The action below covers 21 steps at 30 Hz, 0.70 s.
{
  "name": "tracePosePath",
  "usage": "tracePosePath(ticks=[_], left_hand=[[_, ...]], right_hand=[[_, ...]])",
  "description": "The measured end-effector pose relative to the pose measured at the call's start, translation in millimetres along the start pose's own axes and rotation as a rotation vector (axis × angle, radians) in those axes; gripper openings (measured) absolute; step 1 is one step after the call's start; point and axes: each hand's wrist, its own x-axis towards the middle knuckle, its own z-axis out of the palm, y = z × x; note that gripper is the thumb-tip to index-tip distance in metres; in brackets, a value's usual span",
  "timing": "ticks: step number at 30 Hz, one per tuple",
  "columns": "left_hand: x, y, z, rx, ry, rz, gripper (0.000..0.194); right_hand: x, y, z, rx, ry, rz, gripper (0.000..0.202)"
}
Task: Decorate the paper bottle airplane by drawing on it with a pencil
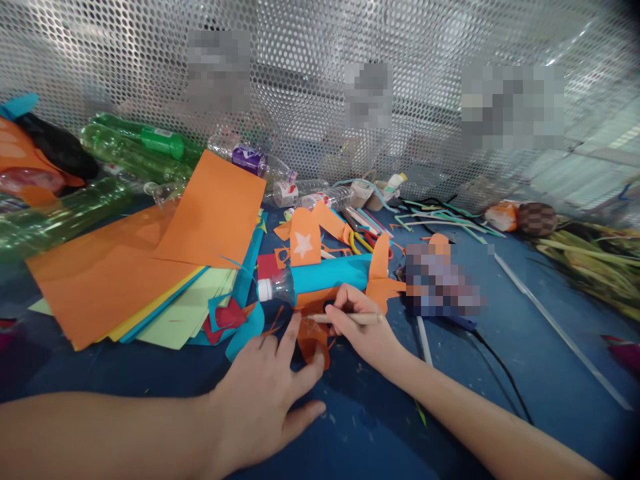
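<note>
A plastic bottle wrapped in blue paper (333, 272) lies on its side, its white cap (265, 289) pointing left. Orange paper fins stick out at its right end, and an orange paper wing (305, 230) with a white star stands on its far side. On the near side another orange wing (314, 347) carries a faint star outline. My left hand (267, 383) has its fingers spread, with fingertips resting on that near wing. Pinched in my right hand (357, 320) is a pencil (320, 319), its tip over the star outline.
Orange sheets (215, 213) top a stack of coloured paper at left. Green bottles (135, 147) and clear bottles line the metal mesh (310, 80). Yellow-handled scissors (357, 243) and straws (440, 217) lie behind the wrapped bottle. A black cable (505, 373) runs at right.
</note>
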Motion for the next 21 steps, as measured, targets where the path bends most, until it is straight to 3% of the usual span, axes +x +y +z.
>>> tracePosePath(ticks=[21], left_hand=[[0.6,-0.2,0.4,-0.009,0.011,0.003,0.045]], right_hand=[[1.9,-4.6,2.5,-0.015,-0.039,0.017,0.023]])
